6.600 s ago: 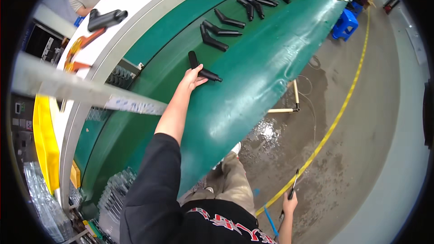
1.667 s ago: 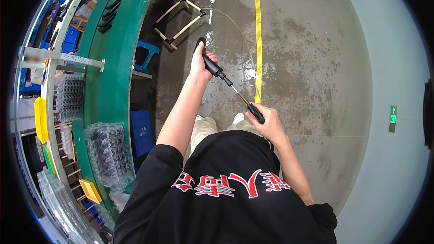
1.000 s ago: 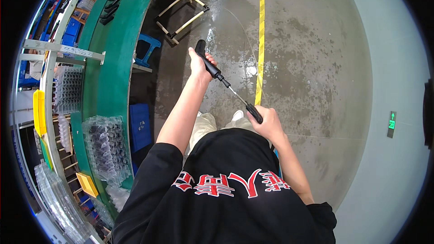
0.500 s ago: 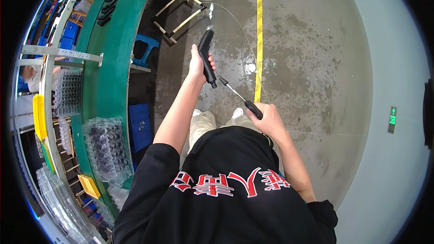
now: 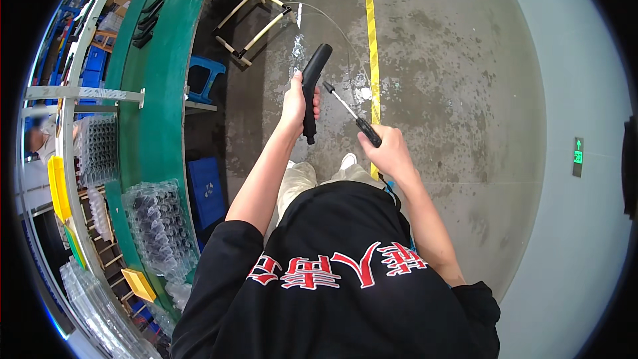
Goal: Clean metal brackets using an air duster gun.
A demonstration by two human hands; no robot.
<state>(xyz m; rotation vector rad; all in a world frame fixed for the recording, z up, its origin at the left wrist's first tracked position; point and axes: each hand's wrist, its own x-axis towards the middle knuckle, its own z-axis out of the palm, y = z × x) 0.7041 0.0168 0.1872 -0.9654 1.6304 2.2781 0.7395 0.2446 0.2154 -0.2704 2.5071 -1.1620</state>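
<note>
My left hand is closed around a black angled handle-shaped part, held up in front of me. Its thick upper end leans right and its narrow end with a small tip points down toward my feet. In my right hand is a tool with a black grip, a thin metal shaft and a dark cone-shaped tip. That tip is close to the right side of the part, near the bend; whether they touch I cannot tell.
Along my left runs a green workbench with similar black parts and stacked clear plastic trays. A blue stool and a pipe frame stand beyond. Yellow tape crosses the wet-looking floor; a pale wall rises right.
The black part has swung so its upper end leans right. The tool's tip has gone from beside the part's narrow lower end up toward its bend, and my right hand has risen slightly.
</note>
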